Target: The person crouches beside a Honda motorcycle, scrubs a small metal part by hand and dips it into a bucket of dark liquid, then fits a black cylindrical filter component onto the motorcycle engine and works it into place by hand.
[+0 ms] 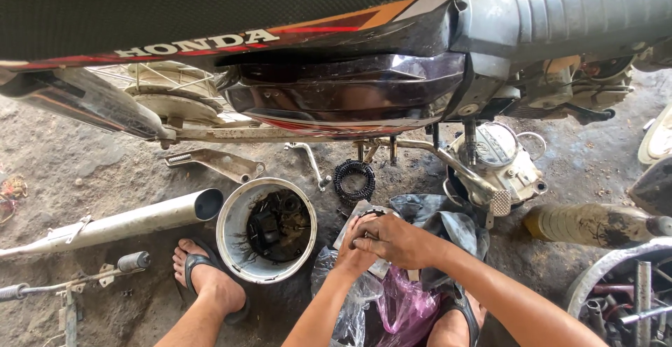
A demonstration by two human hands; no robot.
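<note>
Both hands meet low at the middle of the dirt floor: the right hand (395, 240) lies closed over the left hand (355, 252), together gripping a flat metal part (358, 215) — probably stiff, greasy, best held by its edges — beside a white bucket (234, 221), under a motorcycle (350, 88).

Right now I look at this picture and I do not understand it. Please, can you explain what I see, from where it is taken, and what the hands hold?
The one picture comes from a camera on a person's head, looking down at their own arms and sandalled feet. They squat on a dirt floor beside a motorcycle with its engine opened. The left hand and right hand meet over a small flat metal part; exactly how they grip it is hidden. Below them lie plastic bags. On the ground are a white bucket with oily parts, a black toothed ring, a silver exhaust pipe and a muddy bottle.
</note>
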